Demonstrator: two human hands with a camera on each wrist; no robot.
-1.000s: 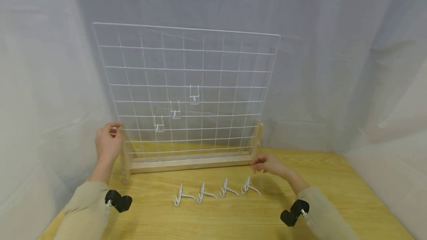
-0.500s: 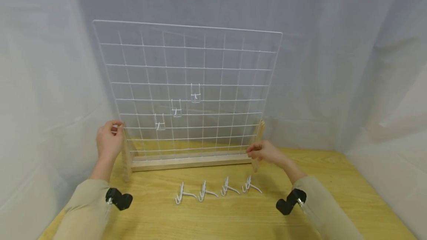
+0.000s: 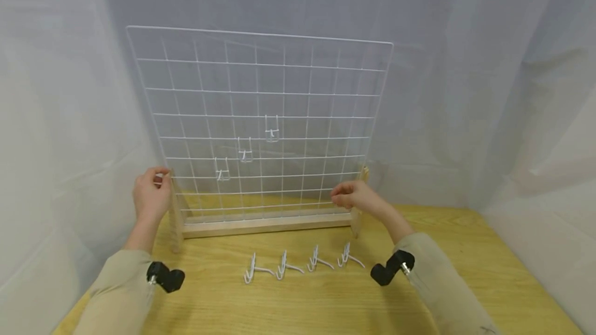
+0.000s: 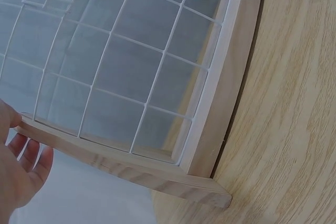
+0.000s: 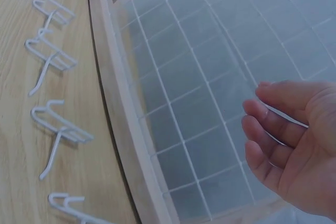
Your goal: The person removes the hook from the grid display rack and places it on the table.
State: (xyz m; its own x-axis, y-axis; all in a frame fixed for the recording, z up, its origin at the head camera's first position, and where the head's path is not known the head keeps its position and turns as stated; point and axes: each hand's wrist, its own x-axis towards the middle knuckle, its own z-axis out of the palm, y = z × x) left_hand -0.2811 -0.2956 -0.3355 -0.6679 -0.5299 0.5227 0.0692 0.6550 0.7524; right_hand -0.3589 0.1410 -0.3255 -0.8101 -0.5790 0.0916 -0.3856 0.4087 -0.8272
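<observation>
A white wire grid panel [image 3: 261,33] stands upright in a pale wooden stand [image 3: 265,228]. My left hand [image 3: 151,196] pinches the top of the stand's left side post [image 4: 157,179] between thumb and fingers. Near the right post, my right hand [image 3: 359,199] hovers before the lower right of the grid. Its fingers [image 5: 262,156] are loosely bent, with nothing between them. Three white wire hooks hang on the grid in a rising diagonal: a low one [image 3: 223,170], a middle one [image 3: 244,151] and a high one [image 3: 272,130].
Several more white hooks lie in a row on the wood-grain table [image 3: 298,304] before the stand, from a left one [image 3: 251,269] to a right one [image 3: 346,256]. Pale sheeting [image 3: 465,92] surrounds the table at the back and sides.
My right hand has risen and moved left, from beside the foot of the right post to before the grid's lower right. The left hand keeps its grip on the left post.
</observation>
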